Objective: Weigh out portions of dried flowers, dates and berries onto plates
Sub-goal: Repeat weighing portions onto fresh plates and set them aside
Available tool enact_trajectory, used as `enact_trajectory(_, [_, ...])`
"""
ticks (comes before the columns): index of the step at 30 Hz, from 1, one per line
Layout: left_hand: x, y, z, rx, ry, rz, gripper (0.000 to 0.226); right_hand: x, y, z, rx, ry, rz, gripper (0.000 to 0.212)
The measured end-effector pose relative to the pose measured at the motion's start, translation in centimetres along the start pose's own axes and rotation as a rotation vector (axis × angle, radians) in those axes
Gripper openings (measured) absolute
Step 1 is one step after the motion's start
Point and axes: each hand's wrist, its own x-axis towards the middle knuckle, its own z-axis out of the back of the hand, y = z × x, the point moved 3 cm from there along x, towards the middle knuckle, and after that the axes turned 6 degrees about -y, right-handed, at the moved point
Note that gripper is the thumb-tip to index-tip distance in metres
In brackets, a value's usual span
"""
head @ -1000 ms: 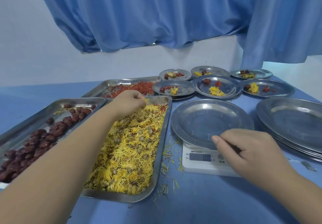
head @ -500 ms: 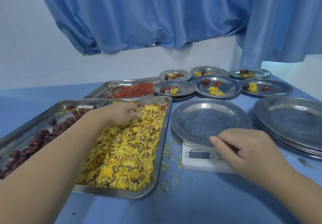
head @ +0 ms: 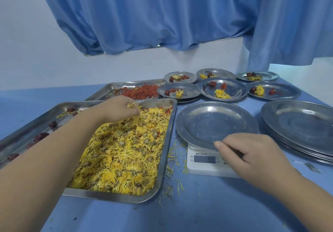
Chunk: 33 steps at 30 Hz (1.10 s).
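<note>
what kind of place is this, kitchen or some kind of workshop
Likely a small portioning station for herbal tea ingredients rather than a home kitchen: a steel tray of dried yellow flowers, a digital scale under an empty plate, and portioned plates lined up behind.

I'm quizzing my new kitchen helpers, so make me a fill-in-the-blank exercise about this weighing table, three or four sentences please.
1. The left hand pinches ____ flowers from the nearest tray.
2. The right hand holds the rim of the plate standing on the ____.
3. Behind it, ____ plates already carry portions.
4. The far tray holds ____ berries.

Missing words: yellow; scale; six; red.
</note>
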Motion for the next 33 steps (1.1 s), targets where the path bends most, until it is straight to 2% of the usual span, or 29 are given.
enact_trajectory(2, [-0.4, -0.3, 0.4, -0.169, -0.011, 0.043, 0.017, 0.0, 0.2, 0.0, 0.007, -0.005, 0.005, 0.044])
enact_trajectory(9, [-0.6, -2.5, 0.6, -0.436, -0.034, 0.041, 0.016, 0.0, -0.2, 0.1, 0.023, -0.013, -0.020, 0.045])
enact_trajectory(12, [-0.5, -3.1, 0.0, -0.529, 0.014, 0.061, 0.015, 0.0, -0.3, 0.3, 0.023, -0.024, -0.023, 0.046])
enact_trajectory(13, [-0.6, -3.2, -0.2, -0.478, 0.026, 0.059, 0.015, 0.1, -0.3, 0.4, 0.023, -0.032, -0.019, 0.045])
enact_trajectory(16, [-0.9, -3.5, -0.8, -0.111, 0.000, -0.015, 0.015, 0.1, -0.1, 0.4, 0.014, -0.025, -0.008, 0.045])
enact_trajectory(18, [-1.2, -3.7, -1.0, -0.062, -0.030, -0.039, 0.016, 0.1, 0.1, 0.5, 0.003, -0.014, 0.007, 0.045])
enact_trajectory(21, [-1.8, -3.9, -1.3, -0.218, -0.049, -0.004, 0.015, 0.1, 1.1, 0.3, 0.036, 0.014, -0.012, 0.040])
enact_trajectory(24, [-2.2, -3.7, -1.4, -0.454, -0.049, 0.088, 0.014, 0.9, 3.7, -0.7, 0.200, 0.070, -0.087, 0.022])
enact_trajectory(27, [-2.8, -3.4, -1.5, -0.670, -0.005, 0.152, 0.012, 2.4, 6.7, -3.0, 0.264, 0.156, -0.130, 0.010])
enact_trajectory(33, [-3.8, -2.6, -1.1, -0.787, 0.009, 0.149, 0.009, 7.1, 8.9, -9.0, 0.207, 0.272, -0.316, 0.040])
